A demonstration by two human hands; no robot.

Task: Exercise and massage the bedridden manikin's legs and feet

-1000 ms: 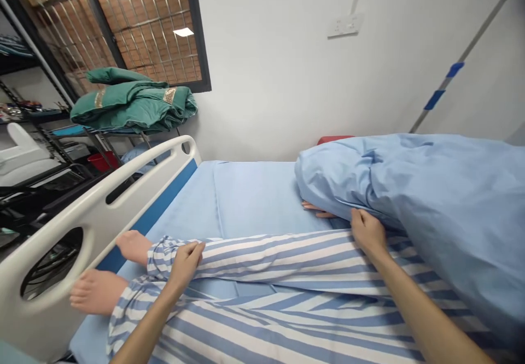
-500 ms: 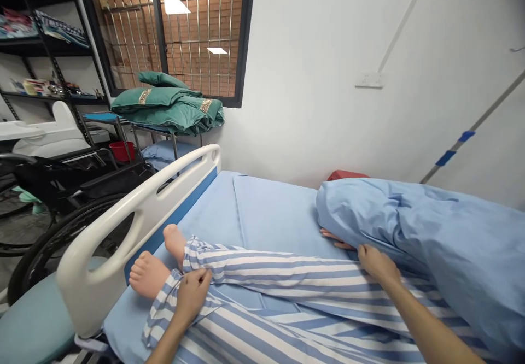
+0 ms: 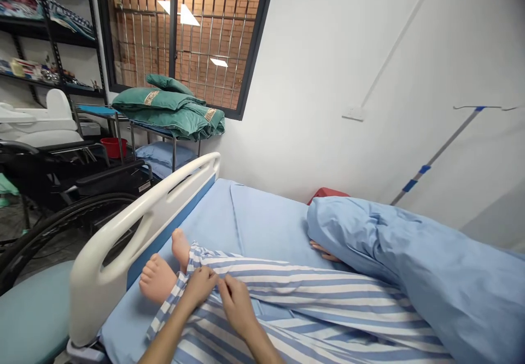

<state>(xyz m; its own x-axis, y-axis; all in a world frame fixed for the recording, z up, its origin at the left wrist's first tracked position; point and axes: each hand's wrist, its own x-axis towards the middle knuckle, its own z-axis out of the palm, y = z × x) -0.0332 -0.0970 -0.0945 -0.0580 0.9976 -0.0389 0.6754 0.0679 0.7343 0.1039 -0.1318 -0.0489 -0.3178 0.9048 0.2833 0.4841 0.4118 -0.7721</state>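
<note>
Blue-and-white striped trousers (image 3: 311, 285) cover the legs of a figure lying on the bed; its bare feet (image 3: 158, 278) look like a manikin's. My left hand (image 3: 200, 286) is closed on the trouser cloth near the ankles. Right beside it, my right hand (image 3: 238, 305) has thumb and fingers pinched together at the trouser cloth, fingertips close to the left hand's. A blue quilt (image 3: 381, 238) lies bunched over the figure's upper part, and the figure's fingers (image 3: 324, 250) show from under its edge.
A white footboard (image 3: 98, 254) closes the bed's left end. Beyond it stand a black wheelchair (image 3: 110, 181) and a rack with folded green bedding (image 3: 172, 107). Blue sheet (image 3: 266, 216) shows beyond the legs. A drip pole (image 3: 443, 145) leans by the wall at right.
My right hand has left the quilt edge and moved left to the lower trouser leg beside my left hand. The left hand stays at the trouser cloth. The view has shifted slightly.
</note>
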